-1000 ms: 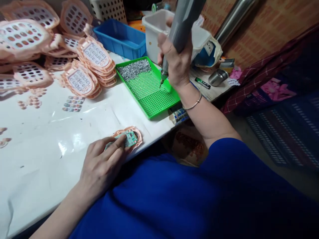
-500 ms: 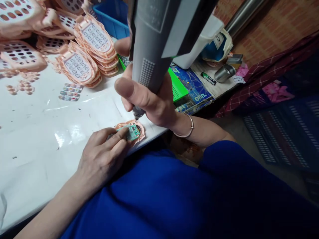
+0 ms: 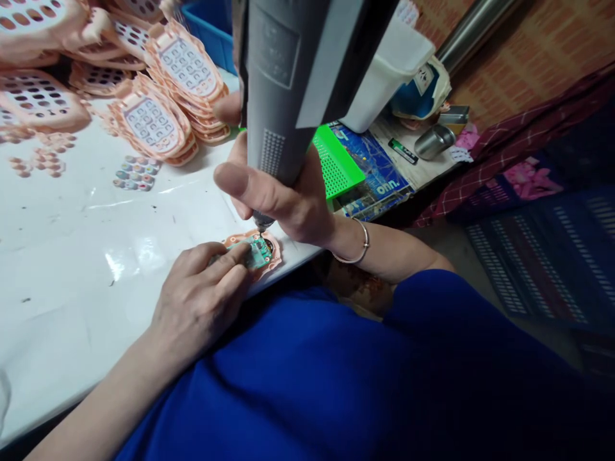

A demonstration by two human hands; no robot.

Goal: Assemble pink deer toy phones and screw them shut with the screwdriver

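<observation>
Glare whitens patches of the glossy white tabletop [image 3: 81,269], while the lower right sinks into darkness.

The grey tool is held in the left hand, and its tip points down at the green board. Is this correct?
Not quite: the head view shows the right hand holding the grey tool. Its tip does point down at the green board.

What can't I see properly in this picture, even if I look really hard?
In the head view:
- Top of the gray power tool: cut off by the upper edge.
- Part of the green circuit board: under the left hand.
- Much of the green tray: behind the tool and right hand.
- Whether the tool's tip touches anything: too small to tell.
</observation>
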